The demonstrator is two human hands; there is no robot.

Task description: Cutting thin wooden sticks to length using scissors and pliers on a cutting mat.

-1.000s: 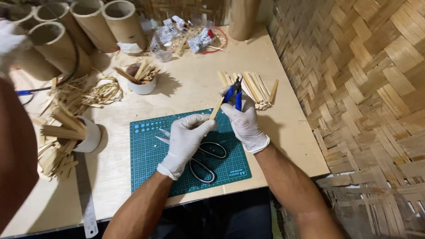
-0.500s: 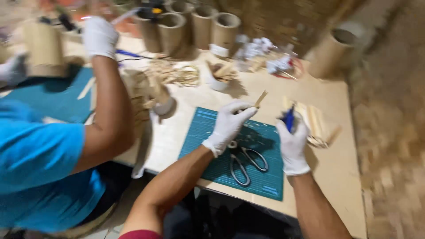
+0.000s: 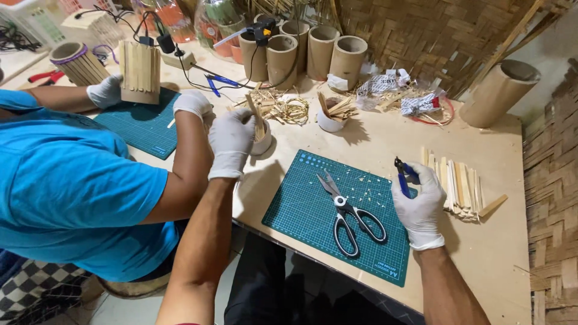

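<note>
1. The left hand [image 3: 231, 137], in a white glove, is closed in a grip around a bamboo strip [image 3: 255, 114] that stands in a white cup [image 3: 263, 141] on the worktop [image 3: 481, 253].
2. The right hand [image 3: 419, 203], also gloved, holds blue-handled pliers [image 3: 402, 174] in a closed grip at the right edge of the near green cutting mat [image 3: 301, 207].
3. One pair of black-handled scissors [image 3: 350, 215] lies on that mat, between the two hands and touching neither.
4. Just right of the right hand lies one loose stack of flat bamboo strips [image 3: 462, 189].
5. A second white cup [image 3: 330, 120] with sticks in it stands further back.
6. Four upright bamboo tubes [image 3: 319, 51] stand in a row at the back; a fifth, larger tube [image 3: 497, 93] stands at the far right.
7. A co-worker in a blue shirt [image 3: 66, 198] sits at the left, both gloved hands at a bamboo holder [image 3: 139, 71] on a second green mat [image 3: 141, 126].
</note>
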